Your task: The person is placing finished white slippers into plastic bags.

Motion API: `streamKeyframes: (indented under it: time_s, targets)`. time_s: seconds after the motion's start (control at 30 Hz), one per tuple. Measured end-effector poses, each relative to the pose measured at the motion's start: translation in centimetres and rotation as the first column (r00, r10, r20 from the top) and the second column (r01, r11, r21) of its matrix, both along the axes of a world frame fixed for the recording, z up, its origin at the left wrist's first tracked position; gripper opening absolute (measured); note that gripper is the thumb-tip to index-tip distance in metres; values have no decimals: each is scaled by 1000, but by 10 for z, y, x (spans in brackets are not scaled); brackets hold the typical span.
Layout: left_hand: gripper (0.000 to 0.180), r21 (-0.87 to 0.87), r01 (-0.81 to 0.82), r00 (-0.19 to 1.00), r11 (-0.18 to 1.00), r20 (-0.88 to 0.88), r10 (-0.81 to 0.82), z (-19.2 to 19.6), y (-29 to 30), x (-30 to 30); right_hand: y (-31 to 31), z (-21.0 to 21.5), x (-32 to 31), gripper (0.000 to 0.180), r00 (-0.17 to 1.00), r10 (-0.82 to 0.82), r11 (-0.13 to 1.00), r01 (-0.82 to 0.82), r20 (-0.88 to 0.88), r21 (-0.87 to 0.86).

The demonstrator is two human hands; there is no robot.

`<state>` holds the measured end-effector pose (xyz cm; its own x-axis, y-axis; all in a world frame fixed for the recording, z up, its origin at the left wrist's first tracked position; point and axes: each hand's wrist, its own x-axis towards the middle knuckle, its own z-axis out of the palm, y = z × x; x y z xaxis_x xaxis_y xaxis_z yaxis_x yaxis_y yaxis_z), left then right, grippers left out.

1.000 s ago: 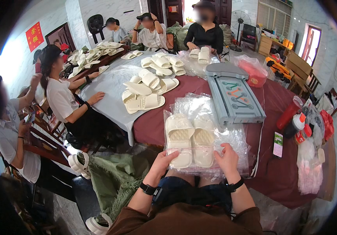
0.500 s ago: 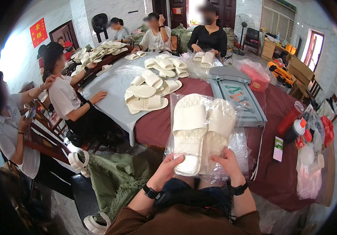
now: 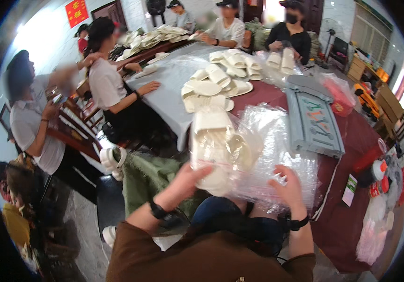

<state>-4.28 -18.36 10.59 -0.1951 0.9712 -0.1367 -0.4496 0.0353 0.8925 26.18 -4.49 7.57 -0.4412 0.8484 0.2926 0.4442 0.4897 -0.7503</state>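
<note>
Left hand (image 3: pixel 185 181) cups the bagged cream slippers (image 3: pixel 216 145) from below, fingers half curled; right hand (image 3: pixel 287 188) pinches the loose clear bags (image 3: pixel 277 160) at the table (image 3: pixel 347 221) edge. Risk: slick film slides, pair tips off the palm. Slippers look pale, blurred, held above lap, tilted left

Small packing workshop, probably, workers seated round a long table (image 3: pixel 169 89), heaps of white slippers (image 3: pixel 221 82), clear bags (image 3: pixel 277 155)
</note>
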Motion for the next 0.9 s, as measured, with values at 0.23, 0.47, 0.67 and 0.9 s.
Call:
streamKeyframes:
  time_s: [0.23,0.47,0.67,0.9]
  targets:
    - [39,-163,-454,159,876,-982,-101,82,-107,-129,39,-35,22,53,936,-306,898,224,172,379]
    - [42,-652,-449,625,611,-718,-306,-30,-169,-217,33,-74,20,50,927,-330,859,217,178,463]
    - [30,-838,-230,907,494,-369,-204,-160,-156,-218,23,-72,25,47,927,-338,861,236,160,451]
    - [40,-852,-176,694,493,-462,-552,-186,-88,-227,27,-72,22,44,930,-331,870,235,161,433]
